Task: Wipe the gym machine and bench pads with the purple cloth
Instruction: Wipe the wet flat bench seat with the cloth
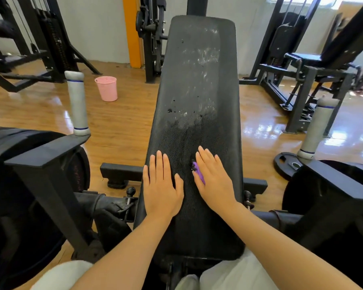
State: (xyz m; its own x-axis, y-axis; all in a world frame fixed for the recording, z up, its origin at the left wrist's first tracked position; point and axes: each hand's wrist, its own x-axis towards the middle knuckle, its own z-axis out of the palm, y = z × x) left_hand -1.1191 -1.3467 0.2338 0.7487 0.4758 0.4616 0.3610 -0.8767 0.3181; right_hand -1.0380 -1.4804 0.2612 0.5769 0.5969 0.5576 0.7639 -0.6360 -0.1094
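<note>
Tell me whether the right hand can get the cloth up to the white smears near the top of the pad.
Probably yes, with a lean forward. The right hand presses the purple cloth flat on the bench pad, and nothing lies between it and the white smears.

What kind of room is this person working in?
Most likely a gym: a long black bench pad under both hands, cable weight machines along the wall, and a weight plate on the wooden floor.
</note>
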